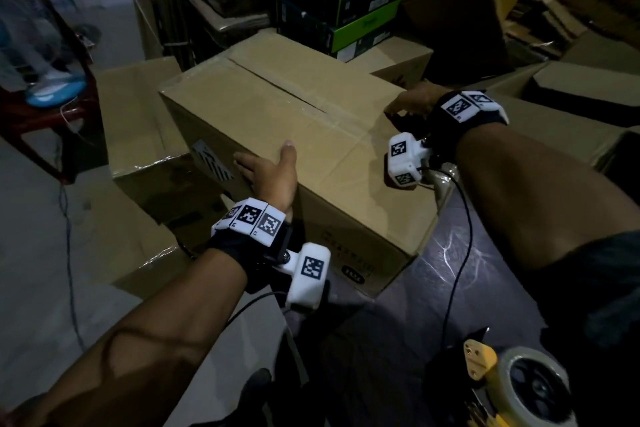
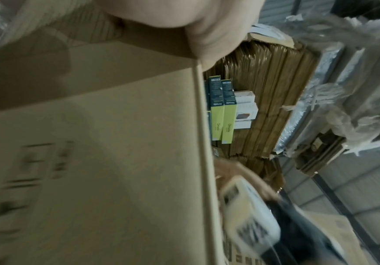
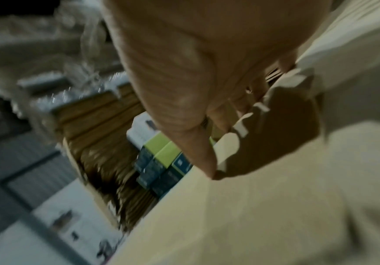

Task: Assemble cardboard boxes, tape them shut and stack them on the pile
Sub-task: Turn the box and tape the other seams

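Note:
A large closed cardboard box (image 1: 294,121), with clear tape along its top seam, sits tilted in front of me. My left hand (image 1: 266,170) lies flat against its near left side, fingers straight and thumb over the top edge. In the left wrist view the box wall (image 2: 116,143) fills the frame under my left hand (image 2: 207,26). My right hand (image 1: 412,102) grips the box's far right corner with curled fingers. The right wrist view is blurred and shows my right hand (image 3: 195,71) against the box (image 3: 252,215). A yellow tape dispenser (image 1: 519,388) lies at the bottom right, untouched.
More cardboard boxes (image 1: 145,135) stand to the left and others (image 1: 571,121) to the right. Stacked green-and-black product cartons (image 1: 363,10) rise behind the box. A red chair (image 1: 52,107) holding a fan is at the far left. A cable (image 1: 69,253) runs over the floor.

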Tool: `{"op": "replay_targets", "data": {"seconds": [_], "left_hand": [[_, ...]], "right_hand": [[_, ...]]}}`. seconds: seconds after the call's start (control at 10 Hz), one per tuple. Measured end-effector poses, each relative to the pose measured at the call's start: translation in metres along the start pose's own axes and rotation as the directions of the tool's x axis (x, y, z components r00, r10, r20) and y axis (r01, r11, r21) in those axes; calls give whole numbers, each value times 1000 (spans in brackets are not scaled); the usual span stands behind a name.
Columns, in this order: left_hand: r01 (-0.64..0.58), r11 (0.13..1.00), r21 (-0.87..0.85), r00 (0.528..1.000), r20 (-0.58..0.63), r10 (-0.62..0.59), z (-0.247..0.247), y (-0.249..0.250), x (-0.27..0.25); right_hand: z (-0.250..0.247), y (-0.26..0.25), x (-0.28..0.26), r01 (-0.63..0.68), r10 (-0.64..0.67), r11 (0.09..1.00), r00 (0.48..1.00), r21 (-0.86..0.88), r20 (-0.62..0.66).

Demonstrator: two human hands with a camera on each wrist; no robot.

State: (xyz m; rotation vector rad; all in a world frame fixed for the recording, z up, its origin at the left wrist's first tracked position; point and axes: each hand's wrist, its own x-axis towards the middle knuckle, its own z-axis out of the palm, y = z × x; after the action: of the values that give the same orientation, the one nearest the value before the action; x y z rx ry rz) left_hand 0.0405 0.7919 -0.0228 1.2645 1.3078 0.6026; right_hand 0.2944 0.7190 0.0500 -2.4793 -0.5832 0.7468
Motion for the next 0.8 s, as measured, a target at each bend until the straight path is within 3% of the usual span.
{"op": "replay_targets", "data": {"seconds": [0.1, 0.2, 0.3, 0.5, 0.7, 0.8], "left_hand": [[8, 999, 52, 999, 45, -10, -1, 4, 6], [34, 991, 126, 998, 52, -41, -3, 11, 14], [30, 988, 149, 997, 69, -41, -3, 15, 14], [-1, 999, 52, 973, 232, -11, 5, 18, 6], [-21, 999, 42, 896, 443, 0, 11, 26, 2], [-8, 993, 120, 899, 435, -45, 9, 12, -13]], "right_hand": [[-7, 13, -10, -29, 27, 994, 999, 104, 17], [-21, 24, -89, -126, 129, 978, 992, 168, -9], [-18, 40, -104, -122, 131, 973, 991, 196, -32], [-8, 74, -137, -273, 282, 912, 959, 305, 15], [-10, 99, -178, -310, 352, 842, 936, 442, -15], [-9, 100, -184, -306, 365, 784, 931, 540, -2]]}}
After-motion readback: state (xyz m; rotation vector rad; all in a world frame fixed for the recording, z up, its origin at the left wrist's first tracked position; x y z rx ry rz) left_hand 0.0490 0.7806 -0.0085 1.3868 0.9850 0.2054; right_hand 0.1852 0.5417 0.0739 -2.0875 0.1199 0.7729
